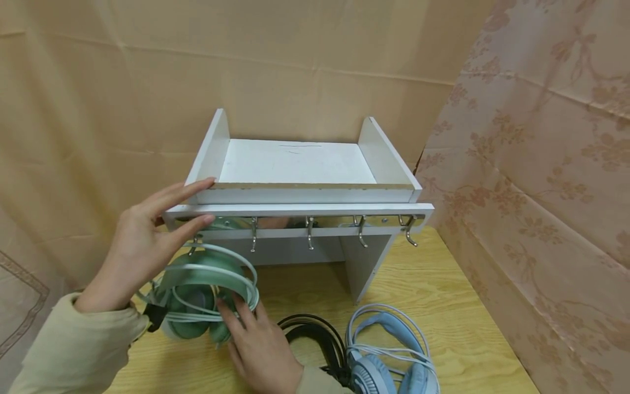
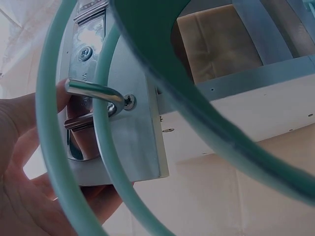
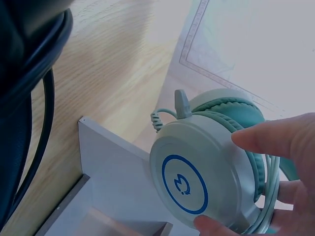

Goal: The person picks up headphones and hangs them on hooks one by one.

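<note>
Head view: I see the left hand (image 1: 140, 246) pinching the left end of the white hook rail (image 1: 295, 209). Just beneath that end, the right hand (image 1: 263, 347) grips the green headphones (image 1: 202, 277) by an earcup (image 3: 197, 169).

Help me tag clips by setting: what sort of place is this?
Probably a screened-off indoor tabletop workspace: tan cloth hangs behind the wood-grain table, and flowered cloth beside it.
</note>
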Available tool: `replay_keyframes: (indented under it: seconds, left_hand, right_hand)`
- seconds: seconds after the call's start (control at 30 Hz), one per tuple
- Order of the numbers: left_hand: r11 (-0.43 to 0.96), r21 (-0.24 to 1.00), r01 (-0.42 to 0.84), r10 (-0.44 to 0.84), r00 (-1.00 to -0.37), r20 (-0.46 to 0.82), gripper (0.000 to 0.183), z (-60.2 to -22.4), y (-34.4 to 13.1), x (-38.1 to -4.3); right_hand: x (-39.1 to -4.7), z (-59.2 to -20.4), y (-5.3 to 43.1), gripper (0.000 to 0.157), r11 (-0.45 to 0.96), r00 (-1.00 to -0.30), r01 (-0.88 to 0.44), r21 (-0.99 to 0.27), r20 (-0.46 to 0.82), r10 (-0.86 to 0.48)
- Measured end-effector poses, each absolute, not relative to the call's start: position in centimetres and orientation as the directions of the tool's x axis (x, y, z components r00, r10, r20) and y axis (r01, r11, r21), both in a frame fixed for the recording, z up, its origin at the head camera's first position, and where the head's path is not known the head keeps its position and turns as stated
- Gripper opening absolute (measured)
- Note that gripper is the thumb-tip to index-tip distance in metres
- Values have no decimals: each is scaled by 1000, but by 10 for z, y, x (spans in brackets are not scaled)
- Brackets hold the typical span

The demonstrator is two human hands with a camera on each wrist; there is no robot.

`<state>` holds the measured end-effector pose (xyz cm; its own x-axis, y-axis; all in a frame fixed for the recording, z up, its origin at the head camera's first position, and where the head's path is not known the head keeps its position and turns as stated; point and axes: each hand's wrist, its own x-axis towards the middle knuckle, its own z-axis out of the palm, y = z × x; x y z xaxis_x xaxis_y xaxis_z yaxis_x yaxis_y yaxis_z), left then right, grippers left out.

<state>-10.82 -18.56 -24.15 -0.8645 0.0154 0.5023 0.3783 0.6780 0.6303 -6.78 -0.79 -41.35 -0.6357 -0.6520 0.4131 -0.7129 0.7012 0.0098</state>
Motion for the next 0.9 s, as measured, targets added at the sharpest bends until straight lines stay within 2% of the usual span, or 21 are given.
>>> replay_keyframes:
  seconds: [0.67,0.9]
  left_hand:
    - [684,628,372,21,-870,493,52,-243,-186,-108]
    - [674,631,384,18,-862,506,52,-243,-186,-109]
  right_hand:
    - [-70,-413,4,74,647,-611,-762,-22,355,-708]
    - [-68,-409,15,78,623,-620,-776,-101,301,-724]
